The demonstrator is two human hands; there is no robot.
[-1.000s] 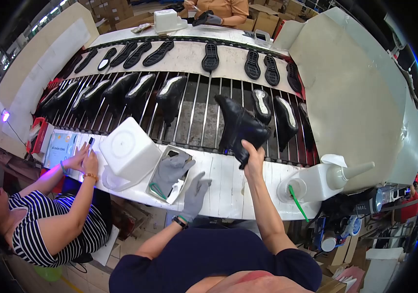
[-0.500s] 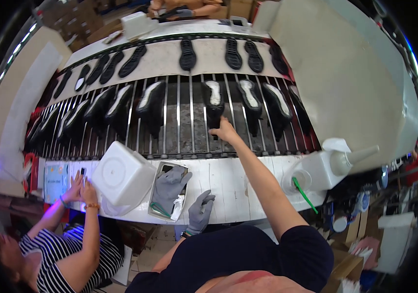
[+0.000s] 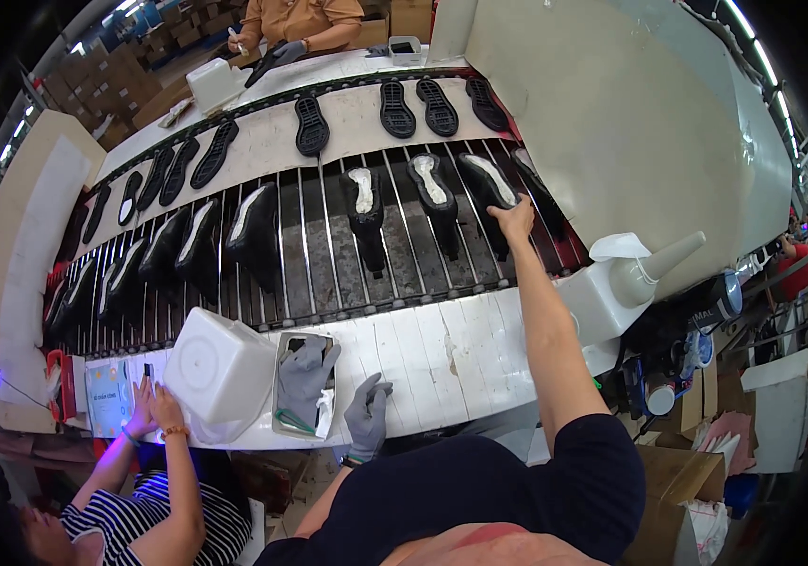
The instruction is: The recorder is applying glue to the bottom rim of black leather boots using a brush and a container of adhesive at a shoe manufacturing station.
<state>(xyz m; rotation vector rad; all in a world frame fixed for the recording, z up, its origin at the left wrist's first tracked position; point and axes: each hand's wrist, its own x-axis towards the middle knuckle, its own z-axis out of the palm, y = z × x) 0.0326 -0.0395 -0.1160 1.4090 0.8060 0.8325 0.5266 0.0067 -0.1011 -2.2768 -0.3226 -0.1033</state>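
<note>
Black shoe uppers with white strips on their upturned undersides lie in a row across the rack of metal rods (image 3: 304,226). My bare right hand (image 3: 514,223) grips the near part of one black shoe upper (image 3: 487,193) towards the right end, thumb on its left side and fingers on its right. To its left lie two more, a middle upper (image 3: 437,209) and another upper (image 3: 364,212). My left hand (image 3: 366,420), in a grey glove, hovers by the table's front edge. Its fingers are loosely bent and apart, and nothing shows in them.
Black soles (image 3: 310,125) line the pale belt behind the rods. On the white table (image 3: 423,363) stand a white plastic container (image 3: 215,368), a box of grey gloves (image 3: 305,377) and a white jug (image 3: 602,302). Co-workers sit at the left (image 3: 154,509) and across (image 3: 305,24).
My right hand has moved right, from one upper to another further along the row. The view has shifted, so the rack and table sit differently. My left hand stays near the table edge.
</note>
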